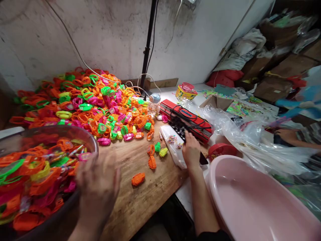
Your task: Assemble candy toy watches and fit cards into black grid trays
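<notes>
Toy watches (85, 106): lying in a broad heap over the back left corner of the counter (165, 180), showing orange, green, pink and yellow, spilling forward toward the middle.
Loose watches (151, 162): sitting apart from the heap, toward the front edge, numbering three orange, one green and one yellow.
Dark tub (94, 147): standing by the left edge, brimming with more watches and some shiny wrapped pieces.
Left hand (99, 180): hovering in a blur just beside the tub's rim, showing its back; cannot tell whether grasping anything or released.
White tray (177, 157): lying along the right edge of the counter, carrying small multicoloured pieces (172, 139).
Right hand (192, 149): reaching over the tray's right side with bent fingers; cannot tell whether clenched, released or grasping something.
Red machine (167, 106): resting behind the tray, bearing a coiled black cable on top.
Bottle (153, 104): standing between the heap and the machine.
Pink basin (213, 174): standing beyond the right front corner, near the right forearm.
Clear plastic bags (253, 140): spreading in crumples behind the basin.
Striped sleeve (309, 134): showing at far right, belonging to another person.
</notes>
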Demonstrator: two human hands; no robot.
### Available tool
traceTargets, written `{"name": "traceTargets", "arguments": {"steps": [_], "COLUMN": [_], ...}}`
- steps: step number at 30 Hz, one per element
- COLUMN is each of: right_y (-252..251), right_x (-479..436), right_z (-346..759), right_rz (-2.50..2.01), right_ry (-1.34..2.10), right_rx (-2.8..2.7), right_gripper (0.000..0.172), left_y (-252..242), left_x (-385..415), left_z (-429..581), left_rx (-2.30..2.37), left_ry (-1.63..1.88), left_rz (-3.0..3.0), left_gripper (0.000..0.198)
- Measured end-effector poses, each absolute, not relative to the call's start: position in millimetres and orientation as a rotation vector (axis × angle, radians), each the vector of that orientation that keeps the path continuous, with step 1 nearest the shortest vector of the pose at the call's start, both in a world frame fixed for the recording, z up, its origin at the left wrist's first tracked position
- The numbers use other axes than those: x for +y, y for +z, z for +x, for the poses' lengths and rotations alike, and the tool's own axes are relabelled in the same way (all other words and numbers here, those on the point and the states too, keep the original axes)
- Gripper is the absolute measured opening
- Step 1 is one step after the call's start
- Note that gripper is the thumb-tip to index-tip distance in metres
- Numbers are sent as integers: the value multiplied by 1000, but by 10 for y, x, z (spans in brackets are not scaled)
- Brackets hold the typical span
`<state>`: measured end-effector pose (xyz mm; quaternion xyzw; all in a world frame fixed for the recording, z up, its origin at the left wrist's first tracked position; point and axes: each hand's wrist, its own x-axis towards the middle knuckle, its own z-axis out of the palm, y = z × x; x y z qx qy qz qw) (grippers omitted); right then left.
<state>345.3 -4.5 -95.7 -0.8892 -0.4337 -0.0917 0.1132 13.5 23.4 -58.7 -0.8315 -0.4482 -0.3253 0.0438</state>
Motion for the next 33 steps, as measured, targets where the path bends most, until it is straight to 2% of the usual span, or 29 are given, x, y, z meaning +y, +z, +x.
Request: {"name": "traceTargets", "arguments": {"steps": [2,4,7,9,11,14,18,22,26,29,33], "right_y": [-987,-1043,-1124,-1157,-1178,-1205,-1245,-1307,-1394,-1434,-1426], "right_x": [-135,-170,-98,0,93,179,247,312,302,280,272], "right_z": [3483,3484,3458,3457,3486,3571,3649,3627,3613,3578,3356], "right_rz": [-2726,-2814,-2823,-2764,-2707,-2653,-2483,-2340,-2283,-2165,-1931], "right_ry": [-417,-397,-233,-124,-34,56,144,137,75,69,83], "right_rx": [-939,-783,-960,-1180,-1347,-1468,-1631,-1678,-1568,-1491,-1375], "right_gripper": [57,54,46,40,41,42,29,27,29,25,35], "left_y": [-768,-945,-1113,-1162,-1189,-1213,-1199,-1201,-1179,-1091,-1038], "left_x": [187,146,115,122,145,183,204,200,202,221,220], "left_z": [353,494,561,535,483,420,432,486,486,475,505], "left_rx": [-1341,-1395,-1516,-1543,-1566,-1711,-2321,-2994,-3132,-2953,-2682], "left_ry": [-721,-421,-147,-143,-286,-739,-1294,-1701,-2120,-2110,-1797], "left_rz": [-2685,-2864,-3030,-3105,-3176,-3287,-3368,-3062,-2786,-2831,-2936], "left_gripper": [39,38,31,24,22,20,39,55,52,45,43]}}
